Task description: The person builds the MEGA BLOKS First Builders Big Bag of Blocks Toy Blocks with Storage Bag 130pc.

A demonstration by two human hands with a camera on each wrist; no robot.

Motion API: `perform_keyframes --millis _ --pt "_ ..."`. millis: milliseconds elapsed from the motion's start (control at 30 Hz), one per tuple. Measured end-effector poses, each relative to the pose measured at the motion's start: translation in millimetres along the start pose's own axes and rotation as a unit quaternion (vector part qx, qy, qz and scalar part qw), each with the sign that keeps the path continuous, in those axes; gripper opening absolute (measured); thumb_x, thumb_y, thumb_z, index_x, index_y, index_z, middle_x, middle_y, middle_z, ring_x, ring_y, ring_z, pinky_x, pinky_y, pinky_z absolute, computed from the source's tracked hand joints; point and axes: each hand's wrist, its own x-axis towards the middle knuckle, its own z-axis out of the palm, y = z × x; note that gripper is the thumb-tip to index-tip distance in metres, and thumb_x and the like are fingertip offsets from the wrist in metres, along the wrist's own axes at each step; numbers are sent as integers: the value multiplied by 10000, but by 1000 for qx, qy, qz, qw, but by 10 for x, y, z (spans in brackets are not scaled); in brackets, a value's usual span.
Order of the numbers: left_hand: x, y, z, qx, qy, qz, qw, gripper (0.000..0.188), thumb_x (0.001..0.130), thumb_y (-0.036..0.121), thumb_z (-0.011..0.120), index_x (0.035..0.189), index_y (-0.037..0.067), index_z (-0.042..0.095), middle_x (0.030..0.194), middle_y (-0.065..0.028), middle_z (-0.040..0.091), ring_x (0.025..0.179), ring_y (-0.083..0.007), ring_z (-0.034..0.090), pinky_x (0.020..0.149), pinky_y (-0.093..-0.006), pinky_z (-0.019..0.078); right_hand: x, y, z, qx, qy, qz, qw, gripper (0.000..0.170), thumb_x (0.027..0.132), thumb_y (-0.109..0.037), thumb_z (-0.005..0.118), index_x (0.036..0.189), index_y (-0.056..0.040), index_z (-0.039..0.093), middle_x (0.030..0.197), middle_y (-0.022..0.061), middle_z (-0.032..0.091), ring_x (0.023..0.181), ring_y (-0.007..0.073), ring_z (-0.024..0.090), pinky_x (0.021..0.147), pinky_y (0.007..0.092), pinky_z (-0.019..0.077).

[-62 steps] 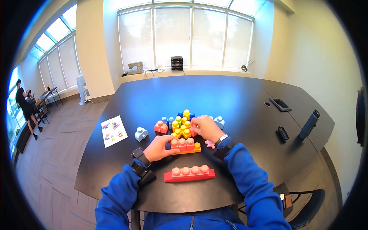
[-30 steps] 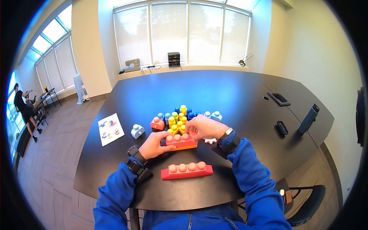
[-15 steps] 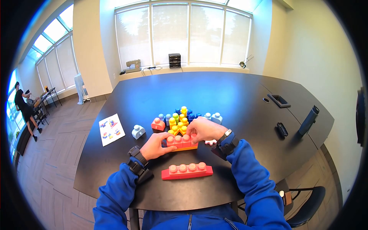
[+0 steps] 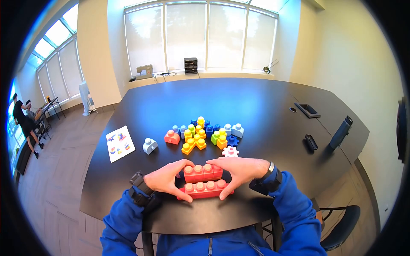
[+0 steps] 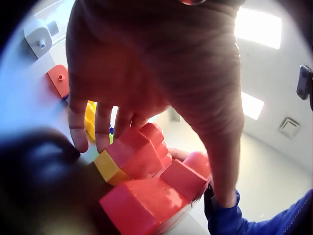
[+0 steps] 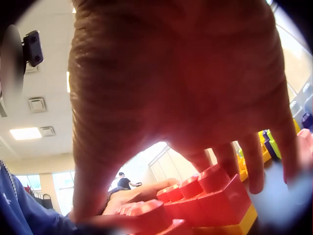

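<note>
Two rows of red toy building blocks lie side by side in front of me in the head view. The front row [image 4: 206, 192] has a long red base with sloped ends. Just behind it, the rear row [image 4: 203, 175] sits on an orange base [image 5: 111, 167], visible in the left wrist view. My left hand [image 4: 164, 176] holds both rows at their left end, thumb on the near side and fingers on the far side. Mirroring it, my right hand [image 4: 247, 170] grips the right end. The fingertips behind the rear row are hidden in the head view.
Behind my hands stand several yellow blocks [image 4: 194, 143], a red rounded block [image 4: 172, 137], and a pink gear [image 4: 230, 152]. Left of these are a grey block [image 4: 150, 146] and a picture sheet [image 4: 120, 144]. A bottle [image 4: 341, 132] and a black case [image 4: 311, 143] are at right.
Both hands have moved toward me with the orange-based red row, bringing it right behind the front row. Earlier, the right hand worked at that row's right end; now the hands span both rows.
</note>
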Motion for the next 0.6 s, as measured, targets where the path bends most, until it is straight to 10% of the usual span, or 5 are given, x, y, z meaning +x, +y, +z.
perform_keyframes --millis 233,600 --pt "60 -117 79 68 49 60 995 762 780 369 1003 1368 8 680 1206 -174 761 1107 -314 752 1001 -409 592 113 48 174 -56 33 5 998 707 791 -333 923 1326 18 622 1218 216 688 1155 408 696 998 488 573" --pt "127 -337 127 86 96 53 990 789 827 376 979 1446 11 651 1323 -176 757 1196 -320 745 1066 -425 577 171 155 163 -60 89 -1 994 743 797 -351 931 1373 -1 620 1247 216 707 1173 395 695 1013 467 570"
